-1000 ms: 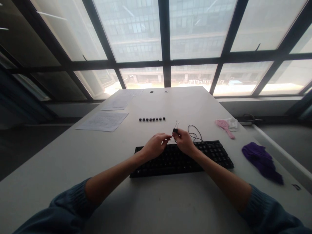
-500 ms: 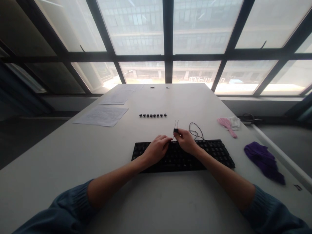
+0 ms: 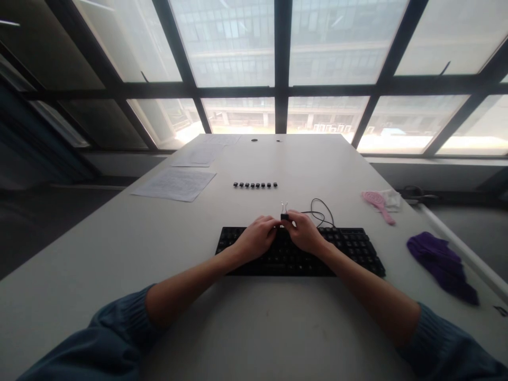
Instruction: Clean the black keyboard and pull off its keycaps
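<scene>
A black keyboard [image 3: 349, 248] lies across the table in front of me, and both hands are above its upper middle. My right hand [image 3: 304, 232] is closed in a pinch on a keycap puller [image 3: 284, 216], a small black block with two thin metal wires pointing up. My left hand [image 3: 259, 237] is closed too, its fingertips pressed together at the puller's lower wires, just beside the right fingertips. Those fingers hide the puller's lower end. Farther off, several small black keycaps [image 3: 252, 185] stand in a straight row.
The keyboard's cable [image 3: 323, 209] loops behind it. To the right lie a pink hairbrush [image 3: 377, 203], a crumpled white packet [image 3: 391, 201] and a purple cloth [image 3: 442, 264]. Paper sheets [image 3: 174, 184] lie on the left side of the white table [image 3: 254, 317].
The keycap puller has come down slightly, and my hands have drawn closer together around it. The whole view has shifted a little, with the row of keycaps now farther right.
</scene>
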Available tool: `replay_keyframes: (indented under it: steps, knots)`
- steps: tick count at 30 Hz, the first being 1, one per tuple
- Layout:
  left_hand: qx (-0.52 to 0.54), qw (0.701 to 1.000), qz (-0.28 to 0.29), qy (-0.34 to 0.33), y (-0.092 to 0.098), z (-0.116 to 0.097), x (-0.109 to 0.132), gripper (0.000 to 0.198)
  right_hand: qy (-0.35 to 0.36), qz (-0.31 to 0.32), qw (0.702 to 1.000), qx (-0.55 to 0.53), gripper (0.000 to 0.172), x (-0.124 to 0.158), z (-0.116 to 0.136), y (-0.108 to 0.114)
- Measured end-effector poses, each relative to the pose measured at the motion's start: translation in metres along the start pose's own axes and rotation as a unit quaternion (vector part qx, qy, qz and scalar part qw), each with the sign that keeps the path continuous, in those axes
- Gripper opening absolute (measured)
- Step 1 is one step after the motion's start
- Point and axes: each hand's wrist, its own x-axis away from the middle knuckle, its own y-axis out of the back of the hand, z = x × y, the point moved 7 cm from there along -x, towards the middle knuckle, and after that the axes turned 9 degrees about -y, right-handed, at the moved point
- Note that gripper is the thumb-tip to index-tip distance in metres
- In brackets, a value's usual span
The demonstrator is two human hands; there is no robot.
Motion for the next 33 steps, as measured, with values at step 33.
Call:
replay_keyframes:
  steps: [33]
  knots:
    - [-0.043,0.998,-0.034,-0.002,-0.012,0.003,-0.012,0.007,0.031,-0.025,0.999,-0.001,0.026,0.008,0.004,0.006]
